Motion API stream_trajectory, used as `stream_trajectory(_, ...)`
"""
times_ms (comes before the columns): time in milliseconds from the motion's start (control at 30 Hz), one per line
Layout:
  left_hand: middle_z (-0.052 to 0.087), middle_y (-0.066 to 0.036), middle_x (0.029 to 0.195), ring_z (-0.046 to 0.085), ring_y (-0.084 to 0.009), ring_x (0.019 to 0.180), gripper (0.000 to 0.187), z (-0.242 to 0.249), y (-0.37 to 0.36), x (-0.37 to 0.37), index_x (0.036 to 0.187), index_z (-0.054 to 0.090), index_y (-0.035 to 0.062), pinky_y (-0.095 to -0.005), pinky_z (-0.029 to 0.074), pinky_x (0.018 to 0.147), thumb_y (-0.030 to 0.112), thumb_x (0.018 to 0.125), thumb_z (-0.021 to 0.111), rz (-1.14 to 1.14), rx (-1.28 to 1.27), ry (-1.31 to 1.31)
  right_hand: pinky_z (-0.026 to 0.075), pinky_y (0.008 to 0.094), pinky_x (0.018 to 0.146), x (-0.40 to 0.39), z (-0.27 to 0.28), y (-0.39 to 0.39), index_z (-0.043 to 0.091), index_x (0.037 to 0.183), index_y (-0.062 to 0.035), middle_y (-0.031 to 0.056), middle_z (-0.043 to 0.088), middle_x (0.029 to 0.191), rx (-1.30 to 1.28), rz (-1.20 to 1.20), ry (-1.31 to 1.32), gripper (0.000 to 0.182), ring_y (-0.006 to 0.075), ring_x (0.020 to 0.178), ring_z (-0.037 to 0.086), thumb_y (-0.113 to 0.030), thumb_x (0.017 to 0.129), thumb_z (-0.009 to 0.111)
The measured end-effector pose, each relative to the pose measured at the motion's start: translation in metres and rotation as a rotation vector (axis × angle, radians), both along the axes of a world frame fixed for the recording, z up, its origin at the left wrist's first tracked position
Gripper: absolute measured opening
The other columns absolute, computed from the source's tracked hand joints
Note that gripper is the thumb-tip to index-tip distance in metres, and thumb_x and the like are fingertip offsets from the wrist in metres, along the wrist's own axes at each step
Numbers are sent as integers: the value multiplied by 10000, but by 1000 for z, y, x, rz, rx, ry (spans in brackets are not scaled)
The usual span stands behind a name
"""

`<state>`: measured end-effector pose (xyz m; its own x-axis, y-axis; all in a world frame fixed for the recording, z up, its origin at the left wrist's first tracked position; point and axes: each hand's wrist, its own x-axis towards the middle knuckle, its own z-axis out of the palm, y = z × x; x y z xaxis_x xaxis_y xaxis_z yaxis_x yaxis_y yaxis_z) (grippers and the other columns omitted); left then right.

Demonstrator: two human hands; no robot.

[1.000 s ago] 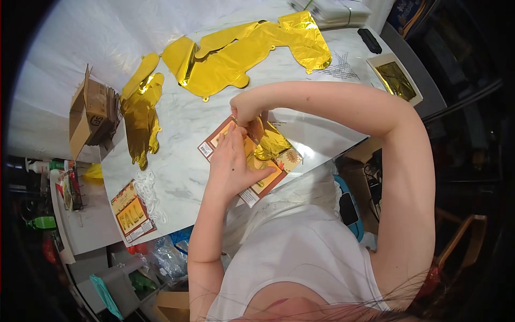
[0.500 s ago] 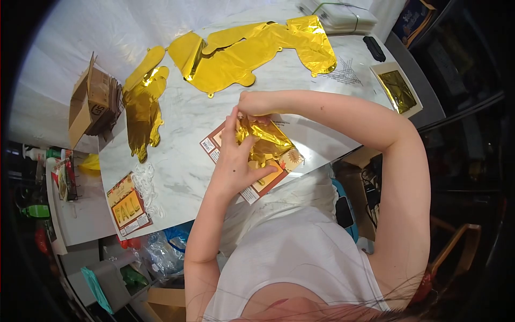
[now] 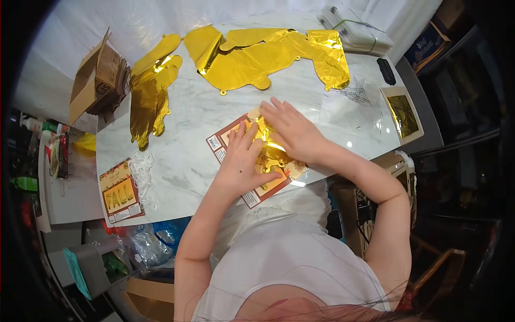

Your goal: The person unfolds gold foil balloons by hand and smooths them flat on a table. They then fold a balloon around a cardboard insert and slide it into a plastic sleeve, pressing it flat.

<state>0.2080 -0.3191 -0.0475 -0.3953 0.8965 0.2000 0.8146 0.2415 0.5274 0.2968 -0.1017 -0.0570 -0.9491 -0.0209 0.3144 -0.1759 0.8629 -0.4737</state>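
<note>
A crumpled, folded piece of gold foil (image 3: 272,154) lies on a printed card (image 3: 253,199) with autumn patterns, near the table's front edge. My left hand (image 3: 240,165) rests over the card and the foil's left side, fingers spread. Flat on the foil's upper right side lies my right hand (image 3: 292,130), its fingers stretched out. Both palms hide part of the foil. Farther back, a large flat gold foil balloon (image 3: 247,67) is spread out, and another foil balloon (image 3: 153,99) lies to its left.
At the left are a "FALL" card (image 3: 120,197), tangled white string (image 3: 142,180) and a cardboard box (image 3: 102,83). Toward the right sit banded clear plastic sleeves (image 3: 358,35), a black object (image 3: 385,72), thin sticks (image 3: 355,91) and a pale-bordered gold foil packet (image 3: 402,115).
My right hand has come down from the foil's top edge, opening from a closed grip to lie flat. My left hand stays spread on the foil. The view has shifted slightly.
</note>
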Motion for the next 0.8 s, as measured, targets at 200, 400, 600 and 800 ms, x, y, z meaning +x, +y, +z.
stream_trajectory(200, 286, -306, 1690, 242, -559, 1576, 873, 1, -1, 3, 1385, 599, 35, -664, 259, 1254, 445, 711, 974, 19, 29, -82, 220, 508, 1320, 1, -11, -5, 281, 1671, 5, 218, 260, 1750, 210, 96, -108, 725, 385, 1627, 244, -317, 1077, 544)
stream_trajectory(400, 174, -317, 1728, 166, -540, 1605, 989, 16, -23, 56, 1605, 453, 103, -679, 223, 1251, 405, 790, 925, 135, 88, 119, 214, 495, 1323, 1, -10, -6, 281, 1665, 18, 217, 246, 1755, 262, 85, -118, 747, 373, 1629, 245, -342, 1067, 548)
stream_trajectory(600, 397, -187, 1697, 391, -442, 1555, 582, -33, -51, 90, 1441, 670, 167, -637, 284, 1250, 76, 874, 768, 107, 53, 281, 216, 489, 1324, 1, -14, -5, 290, 1663, 15, 209, 255, 1754, 259, 84, -102, 748, 369, 1625, 254, -350, 1065, 552)
stream_trajectory(800, 532, -132, 1611, 469, -412, 1506, 560, -30, -53, 93, 1394, 686, 104, -591, 397, 1216, 19, 842, 720, 36, 75, 259, 214, 483, 1324, 3, -15, -5, 298, 1659, 19, 200, 268, 1751, 277, 79, -79, 741, 363, 1624, 261, -365, 1074, 542)
